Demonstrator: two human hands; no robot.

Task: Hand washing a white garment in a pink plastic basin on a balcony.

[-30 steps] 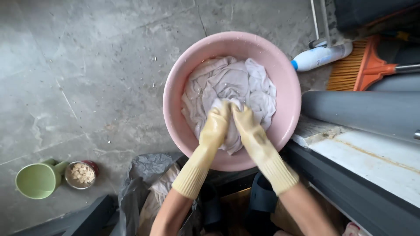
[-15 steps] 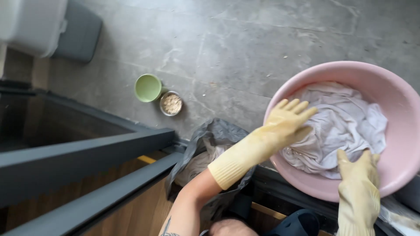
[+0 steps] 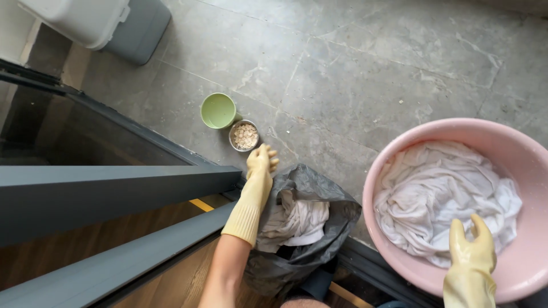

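Observation:
I wear yellow rubber gloves. My left hand (image 3: 261, 161) reaches out over the floor near the rim of a grey plastic bag (image 3: 311, 239) that holds white cloth (image 3: 295, 219); its fingers are curled and hold nothing I can see. It is close to a small metal bowl of pale pieces (image 3: 244, 136). My right hand (image 3: 471, 251) hovers open over the near edge of a pink basin (image 3: 399, 259) filled with wet white laundry (image 3: 445, 199).
A green cup (image 3: 218, 110) stands beside the metal bowl on the grey stone floor (image 3: 354, 74). A white and grey bin (image 3: 108, 23) is at the top left. A dark grey door frame (image 3: 114, 191) runs along the left and bottom.
Both hands have left the laundry in the basin. My left hand swung left toward the bag and the metal bowl; my right hand drew back to the basin's near edge. The view turned left.

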